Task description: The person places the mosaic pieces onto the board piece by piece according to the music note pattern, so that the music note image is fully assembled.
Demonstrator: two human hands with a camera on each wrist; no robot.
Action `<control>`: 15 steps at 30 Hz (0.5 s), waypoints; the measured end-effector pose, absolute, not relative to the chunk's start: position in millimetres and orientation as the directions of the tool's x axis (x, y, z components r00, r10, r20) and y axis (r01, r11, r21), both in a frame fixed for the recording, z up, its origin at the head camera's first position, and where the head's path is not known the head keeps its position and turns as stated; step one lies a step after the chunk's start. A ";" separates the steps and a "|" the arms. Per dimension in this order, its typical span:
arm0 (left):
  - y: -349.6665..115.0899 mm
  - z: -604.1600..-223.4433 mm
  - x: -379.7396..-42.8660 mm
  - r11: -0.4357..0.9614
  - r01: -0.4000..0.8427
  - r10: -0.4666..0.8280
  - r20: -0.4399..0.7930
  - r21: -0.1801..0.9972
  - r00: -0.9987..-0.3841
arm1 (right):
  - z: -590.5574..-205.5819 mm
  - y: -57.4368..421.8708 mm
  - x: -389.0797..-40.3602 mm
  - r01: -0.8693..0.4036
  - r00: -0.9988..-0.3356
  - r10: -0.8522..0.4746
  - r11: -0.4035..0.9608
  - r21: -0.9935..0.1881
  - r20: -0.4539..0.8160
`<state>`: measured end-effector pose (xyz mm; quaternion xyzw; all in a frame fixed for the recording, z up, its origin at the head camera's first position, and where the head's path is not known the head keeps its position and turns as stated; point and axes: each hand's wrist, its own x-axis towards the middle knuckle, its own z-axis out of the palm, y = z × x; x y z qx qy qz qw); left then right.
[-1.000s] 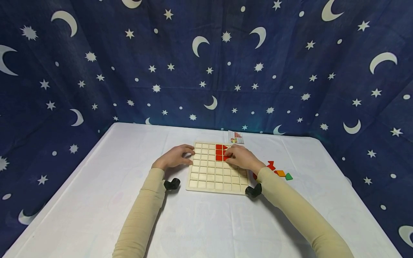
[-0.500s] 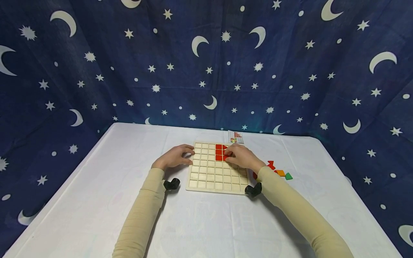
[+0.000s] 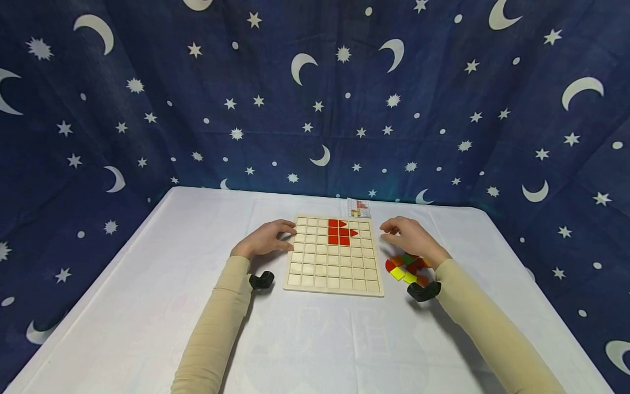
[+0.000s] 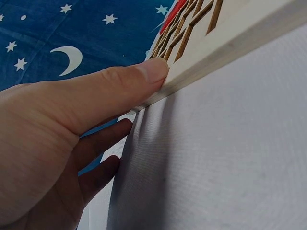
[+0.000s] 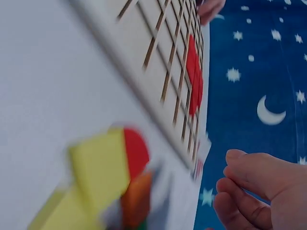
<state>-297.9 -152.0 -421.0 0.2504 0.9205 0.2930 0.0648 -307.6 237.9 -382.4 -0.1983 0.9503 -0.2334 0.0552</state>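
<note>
A pale wooden grid board (image 3: 320, 268) lies on the white cloth, with several red tiles (image 3: 339, 231) set in cells near its far edge; some are square, others pointed at the right. My left hand (image 3: 263, 239) is at the board's left side, its thumb (image 4: 153, 71) resting on the rim and the fingers loosely extended. Just off the opposite edge hovers my right hand (image 3: 412, 237), fingers loosely curled with nothing between them. Beneath its wrist sits a small heap of coloured tiles: yellow (image 3: 397, 273), red (image 3: 390, 266), orange and green, partly covered by the forearm.
Behind the board lies a small printed card (image 3: 359, 208) showing a coloured grid pattern. A dark blue curtain (image 3: 275, 109) with moons and stars rises at the table's back and sides. Black wrist mounts (image 3: 262, 280) sit on both sleeves.
My right hand has left the red tiles and moved right, off the board, uncovering the whole red group. Yellow tiles in the heap now show. The left hand stays put.
</note>
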 end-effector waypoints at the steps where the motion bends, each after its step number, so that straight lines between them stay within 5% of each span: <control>1: -151.9 -420.9 -297.8 0.703 0.422 0.497 0.028 0.572 -0.867 | -382.6 244.4 -306.6 -0.330 -0.922 -0.387 0.821 -0.466 -0.029; 15: -152.3 -421.7 -298.4 0.701 0.413 0.494 0.022 0.582 -0.869 | -386.6 303.3 -292.8 -0.320 -0.887 -0.428 0.839 -0.441 -0.171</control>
